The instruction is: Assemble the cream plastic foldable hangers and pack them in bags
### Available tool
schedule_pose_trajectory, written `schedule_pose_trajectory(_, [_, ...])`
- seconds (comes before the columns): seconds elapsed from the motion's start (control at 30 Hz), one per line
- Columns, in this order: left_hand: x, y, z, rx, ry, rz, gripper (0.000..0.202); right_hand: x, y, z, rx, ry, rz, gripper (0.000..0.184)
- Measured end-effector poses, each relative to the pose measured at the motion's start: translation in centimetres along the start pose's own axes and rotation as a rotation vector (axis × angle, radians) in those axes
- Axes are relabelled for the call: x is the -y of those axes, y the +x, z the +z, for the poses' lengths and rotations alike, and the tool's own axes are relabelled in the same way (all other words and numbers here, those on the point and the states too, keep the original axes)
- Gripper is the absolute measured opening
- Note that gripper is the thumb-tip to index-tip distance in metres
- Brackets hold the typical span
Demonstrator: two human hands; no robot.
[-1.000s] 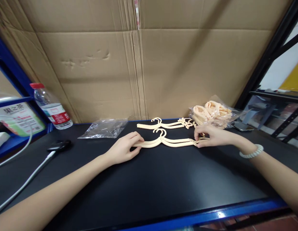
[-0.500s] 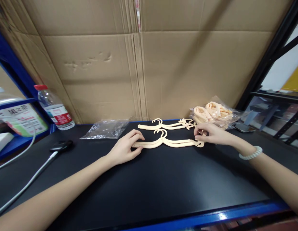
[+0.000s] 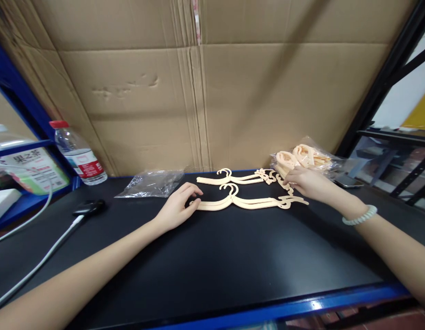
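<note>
1. Head view, left side: your left hand [image 3: 174, 208] is spread, thumb and fingers parted around the left end of the front cream hanger [image 3: 215, 207]; you cannot tell from here whether they press on it.
2. Head view, middle: that front hanger lies flat on the black surface [image 3: 212, 266], its curved hooks pointing away from you. The back cream hanger [image 3: 212, 181] lies just behind it, near the cardboard [image 3: 130, 114].
3. Head view, right side: your right hand [image 3: 312, 184] has its fingers bent, tips low over the small loose cream pieces [image 3: 284, 183]; whether they pinch one cannot be told. Flat cream end pieces [image 3: 296, 200] lie below your fingers, at the front hanger's right end.
4. Head view, around them: the filled clear bag [image 3: 303, 156] sits behind your right hand, a phone [image 3: 348, 182] beside it. Beyond your left hand lie a flat plastic bag [image 3: 149, 184] and, farther left, a red-capped bottle [image 3: 84, 160].
</note>
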State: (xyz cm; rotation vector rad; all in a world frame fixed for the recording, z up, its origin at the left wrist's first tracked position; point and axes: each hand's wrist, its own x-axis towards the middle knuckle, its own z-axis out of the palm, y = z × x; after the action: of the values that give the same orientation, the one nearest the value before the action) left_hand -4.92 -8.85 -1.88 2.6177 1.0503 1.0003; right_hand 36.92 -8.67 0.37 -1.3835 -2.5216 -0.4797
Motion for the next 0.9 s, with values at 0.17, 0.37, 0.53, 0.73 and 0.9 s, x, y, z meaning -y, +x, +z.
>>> schedule_pose_trajectory(0.17, [-0.1,0.0,0.0,-0.005,0.007,0.010,0.016,0.1,-0.5,-0.1,0.014,-0.246,-0.098,0.032])
schedule_pose_trajectory(0.37, [0.0,0.0,0.0,0.004,0.006,0.001,0.016,0.8,-0.3,0.4,-0.009,-0.283,-0.106,0.028])
schedule_pose_trajectory(0.53, [0.0,0.0,0.1,0.006,0.001,0.001,0.015,1.0,0.3,0.9,-0.017,-0.256,-0.121,0.025])
schedule_pose_trajectory(0.73, [0.2,0.2,0.0,-0.005,0.013,-0.008,0.016,1.4,1.2,1.7,-0.073,-0.278,-0.092,0.023])
schedule_pose_trajectory(0.9, [0.3,0.9,-0.1,-0.009,0.040,-0.054,0.017,1.1,1.7,1.8,-0.206,-0.197,-0.014,0.023])
